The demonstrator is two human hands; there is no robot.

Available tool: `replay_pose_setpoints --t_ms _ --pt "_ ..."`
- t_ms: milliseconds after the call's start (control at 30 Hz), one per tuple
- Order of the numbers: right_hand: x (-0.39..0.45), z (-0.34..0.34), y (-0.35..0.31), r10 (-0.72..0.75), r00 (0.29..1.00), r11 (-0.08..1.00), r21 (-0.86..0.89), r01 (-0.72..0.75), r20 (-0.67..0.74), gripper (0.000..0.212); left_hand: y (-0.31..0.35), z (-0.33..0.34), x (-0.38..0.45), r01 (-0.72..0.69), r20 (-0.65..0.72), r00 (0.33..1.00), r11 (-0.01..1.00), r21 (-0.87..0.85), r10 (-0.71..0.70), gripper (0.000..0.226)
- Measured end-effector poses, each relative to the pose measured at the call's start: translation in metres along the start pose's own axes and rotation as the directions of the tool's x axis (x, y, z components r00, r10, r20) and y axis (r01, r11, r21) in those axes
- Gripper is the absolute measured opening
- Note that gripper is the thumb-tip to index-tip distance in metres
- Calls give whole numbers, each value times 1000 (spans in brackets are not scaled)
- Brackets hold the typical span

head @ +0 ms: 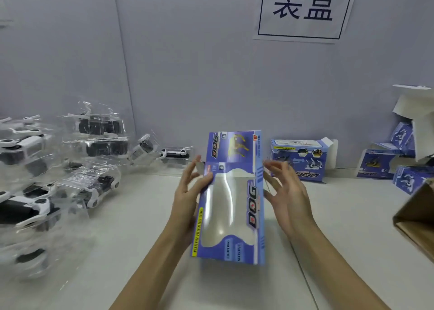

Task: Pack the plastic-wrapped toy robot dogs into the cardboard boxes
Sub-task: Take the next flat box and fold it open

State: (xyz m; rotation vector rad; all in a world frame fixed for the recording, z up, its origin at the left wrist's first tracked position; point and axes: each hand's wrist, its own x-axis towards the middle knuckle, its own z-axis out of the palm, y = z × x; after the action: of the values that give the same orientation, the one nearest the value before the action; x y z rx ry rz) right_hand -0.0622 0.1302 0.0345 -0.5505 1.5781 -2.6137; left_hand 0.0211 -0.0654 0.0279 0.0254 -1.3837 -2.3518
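Note:
A flat blue cardboard box (231,199) with a clear window and "DOG" lettering stands upright over the table's middle, its top flap folded back. My left hand (190,192) grips its left edge, thumb on the front. My right hand (285,192) is beside the right edge with fingers spread, fingertips at the side flap. Several plastic-wrapped black-and-white toy robot dogs (94,190) lie piled at the left, with more (103,131) against the wall.
A formed blue box (299,159) with an open end flap stands by the wall. Several more blue boxes (397,164) are stacked at the right. A brown carton (418,218) juts in at the right edge. A paper sign (303,9) hangs on the wall.

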Motion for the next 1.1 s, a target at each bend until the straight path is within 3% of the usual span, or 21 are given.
replay_pose_setpoints --t_ms 67,167,267,367,467,600,733,833,933,1000,1100 --pt "-10 13 1 -77 986 982 -158 100 147 38 5 -3 -2 -134 -45 989 982 134 141 65" --pt "-23 28 13 -90 962 918 -353 180 259 64 2 -3 -5 -199 40 980 950 242 195 66" --pt "-30 37 16 -106 961 881 -425 209 254 66 1 0 -7 -205 182 969 951 232 165 56" --pt "-31 36 10 -123 964 867 -448 220 234 52 4 2 -10 -206 205 967 933 295 149 36" --pt "-31 33 8 -132 971 868 -449 211 202 65 7 3 -14 -213 209 966 932 294 155 21" --pt "-31 37 -1 -181 951 866 -418 275 250 49 10 8 -17 -272 203 955 909 314 216 34" --pt "-20 19 -6 -111 959 859 -461 226 262 76 11 13 -17 -423 253 902 832 359 349 51" --pt "-20 16 -7 -202 942 806 -501 315 268 63 10 12 -16 -457 245 889 790 408 388 68" --pt "-19 16 -5 -276 934 805 -476 354 229 64 7 2 -12 -388 287 917 783 486 276 99" --pt "-15 16 -1 -305 931 814 -453 363 199 73 3 -7 -6 -320 294 937 798 510 188 97" --pt "-17 24 2 -382 917 778 -496 385 111 87 0 -2 -4 -330 147 942 755 567 301 101"
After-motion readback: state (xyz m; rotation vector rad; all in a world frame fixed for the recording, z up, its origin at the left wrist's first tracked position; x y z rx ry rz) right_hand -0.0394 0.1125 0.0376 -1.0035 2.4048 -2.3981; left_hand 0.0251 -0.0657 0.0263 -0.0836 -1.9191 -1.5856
